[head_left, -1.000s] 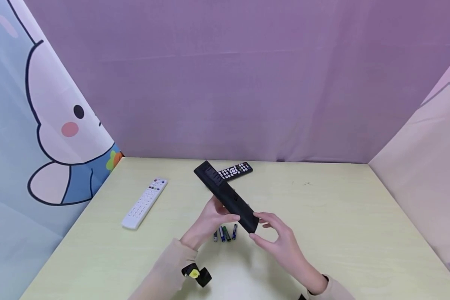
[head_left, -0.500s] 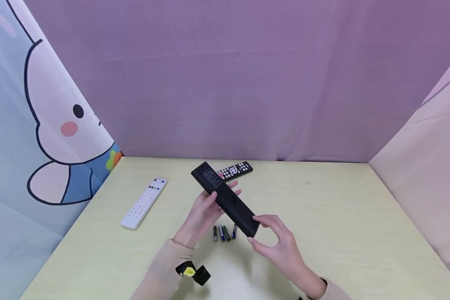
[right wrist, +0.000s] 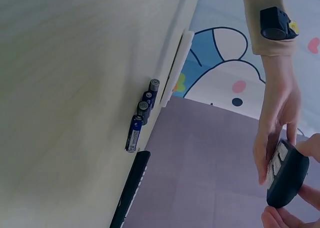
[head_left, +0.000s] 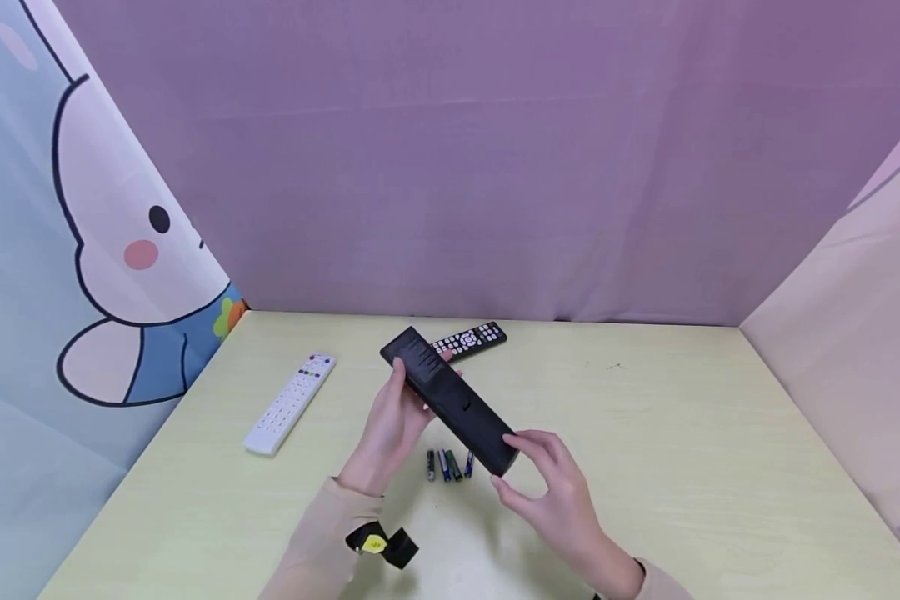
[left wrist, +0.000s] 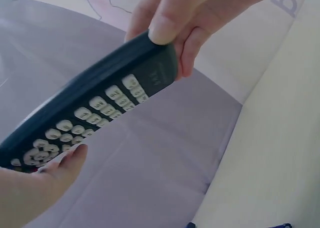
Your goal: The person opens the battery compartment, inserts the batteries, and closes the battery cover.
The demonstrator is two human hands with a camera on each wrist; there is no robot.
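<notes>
A black remote control is held up above the table, its back with a printed label turned toward the head camera. My left hand grips it near its far upper-left end, thumb along the edge and fingers behind. At its lower-right end, my right hand pinches the corners between thumb and fingers. The left wrist view shows the remote's pale button side facing down. Below the remote, several small batteries lie in a loose row on the table; the rightmost is partly covered by the remote in the head view.
Behind the held remote lies another black remote with white buttons, partly hidden. A white remote rests at the left of the pale table. A purple cloth hangs along the back edge, with printed cloths at the sides.
My left hand has slid up along the remote toward its far end, thumb now at the upper edge. The remote has tilted so its back faces the head camera more. My right hand keeps its pinch.
</notes>
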